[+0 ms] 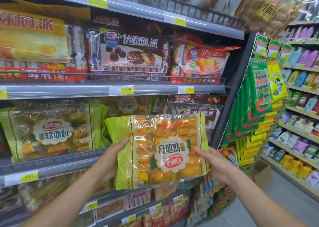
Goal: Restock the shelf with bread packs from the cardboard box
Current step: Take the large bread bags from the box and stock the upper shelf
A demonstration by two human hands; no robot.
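A green-edged clear bread pack (160, 151) full of orange rolls is held upside down in front of the shelf (51, 164). My left hand (114, 151) grips its left edge, thumb on the front. My right hand (209, 159) grips its right edge. A matching bread pack (53, 133) stands on the shelf to the left, and another (129, 106) sits further back behind the held one. The cardboard box is not in view.
Chocolate pie packs (126, 52) and strawberry cake packs (205, 63) fill the shelf above. Green and yellow snack bags (259, 95) hang on the shelf end at right. An aisle with more stocked shelves (300, 123) runs at far right.
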